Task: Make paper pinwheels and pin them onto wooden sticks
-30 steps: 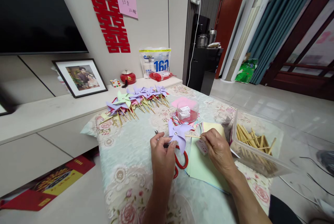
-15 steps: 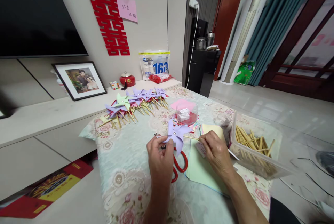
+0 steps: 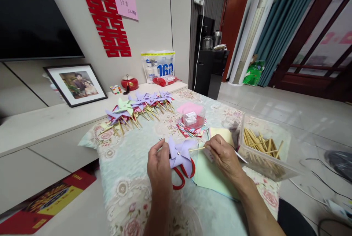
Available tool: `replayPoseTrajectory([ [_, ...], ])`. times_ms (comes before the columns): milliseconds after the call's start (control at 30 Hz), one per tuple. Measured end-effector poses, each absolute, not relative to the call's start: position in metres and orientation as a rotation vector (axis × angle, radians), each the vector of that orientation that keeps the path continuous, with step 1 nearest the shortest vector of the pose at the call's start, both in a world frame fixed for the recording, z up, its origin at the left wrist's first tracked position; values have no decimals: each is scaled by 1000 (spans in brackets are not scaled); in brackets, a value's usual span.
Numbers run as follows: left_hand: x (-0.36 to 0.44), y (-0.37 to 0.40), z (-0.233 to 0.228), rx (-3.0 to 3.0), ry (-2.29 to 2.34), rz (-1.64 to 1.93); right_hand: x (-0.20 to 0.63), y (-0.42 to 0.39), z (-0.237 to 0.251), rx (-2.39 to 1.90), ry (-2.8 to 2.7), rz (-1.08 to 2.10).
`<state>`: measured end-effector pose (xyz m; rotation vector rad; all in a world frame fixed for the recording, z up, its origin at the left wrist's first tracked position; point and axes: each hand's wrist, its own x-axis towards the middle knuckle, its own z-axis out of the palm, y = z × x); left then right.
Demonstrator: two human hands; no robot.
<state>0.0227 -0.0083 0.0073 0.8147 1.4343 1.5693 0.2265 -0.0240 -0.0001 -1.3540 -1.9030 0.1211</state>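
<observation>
A lilac paper pinwheel [image 3: 179,152] with a small shiny centre faces up over the tablecloth. My right hand [image 3: 223,155] is closed in a pinch on its thin wooden stick [image 3: 196,149]. At the pinwheel's left edge, my left hand [image 3: 159,161] has curled fingers and its thumb against the blades; the exact grip is partly hidden. Scissors with red handles [image 3: 179,184] lie below the pinwheel, their blades mostly covered. Beside them is a stack of pale green paper squares [image 3: 210,179], partly under my right hand.
Several finished pinwheels [image 3: 125,107] lie in a row at the back left. A clear round tub [image 3: 198,118] sits on patterned paper. At the right stands a clear plastic box [image 3: 271,162] of wooden sticks [image 3: 260,140]. A framed photo [image 3: 78,85] leans on the white cabinet.
The pinwheel's blades have turned about the centre. My left thumb has shifted from near the centre to the left edge. My right hand still pinches the stick. The camera view has shifted slightly.
</observation>
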Motion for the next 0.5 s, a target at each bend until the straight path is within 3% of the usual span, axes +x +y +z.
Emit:
replayPoseTrajectory([
  [267,28,-2,3,297,1108,1592,223,-23,-3,-1356,-1723,89],
  [500,73,-21,-13,612,1076,1362,203,-29,-3,-1323,-1662,116],
])
